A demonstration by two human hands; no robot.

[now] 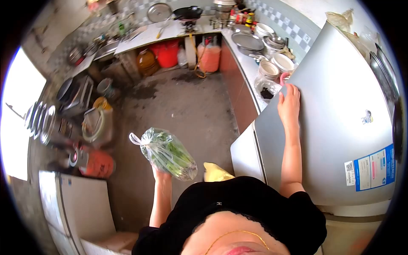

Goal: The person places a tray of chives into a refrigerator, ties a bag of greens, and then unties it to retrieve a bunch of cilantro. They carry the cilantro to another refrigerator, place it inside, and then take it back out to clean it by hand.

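My left hand is closed on a clear plastic bag of green vegetables, with most of its fingers hidden behind the bag. The bag is knotted at its upper left end and hangs over the floor in front of me. My right hand is at the edge of the silver refrigerator door, its fingers curled over that edge. A blue and white label and a small sticker are on the door's front.
Stacked bowls and a bag of dark food sit on the counter beside the refrigerator. A wok stands on the far stove. Left are a lidded bucket, a red container and a white cabinet.
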